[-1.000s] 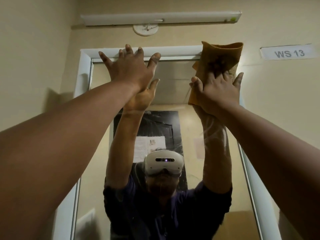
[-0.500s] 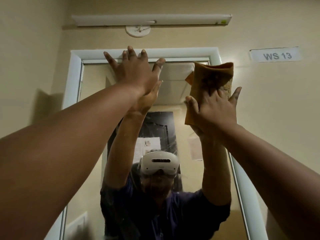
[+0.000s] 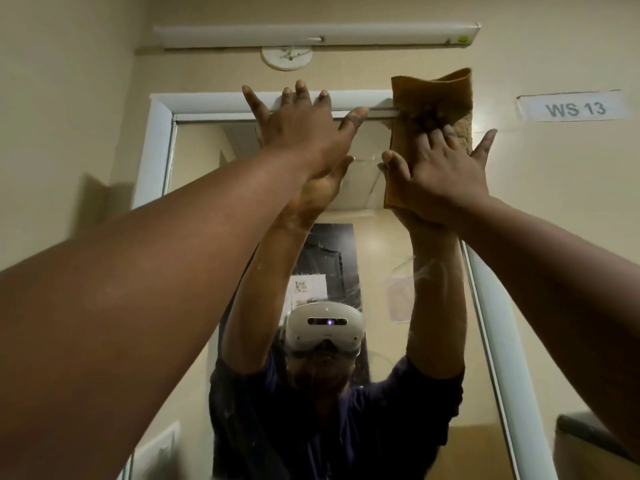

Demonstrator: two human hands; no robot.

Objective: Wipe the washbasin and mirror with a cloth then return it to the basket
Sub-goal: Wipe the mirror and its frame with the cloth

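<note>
A white-framed mirror [image 3: 194, 157] hangs on the beige wall straight ahead. My right hand [image 3: 440, 171] presses a folded brown cloth [image 3: 431, 98] flat against the mirror's upper right corner, fingers spread; the cloth's top laps over the frame. My left hand [image 3: 301, 133] lies flat on the glass at the top middle, its fingertips reaching the upper frame. The mirror reflects both raised arms and a person in a dark shirt wearing a white headset. The washbasin and the basket are out of view.
A white tube light [image 3: 311, 34] and a round ceiling rose [image 3: 286, 57] sit above the mirror. A label reading WS 13 [image 3: 573, 108] is stuck on the wall at the right. A dark-topped object [image 3: 581, 441] shows at the lower right.
My right hand slid the cloth down a little from the top right corner, then back up over the frame. My left hand stayed flat near the top middle.
</note>
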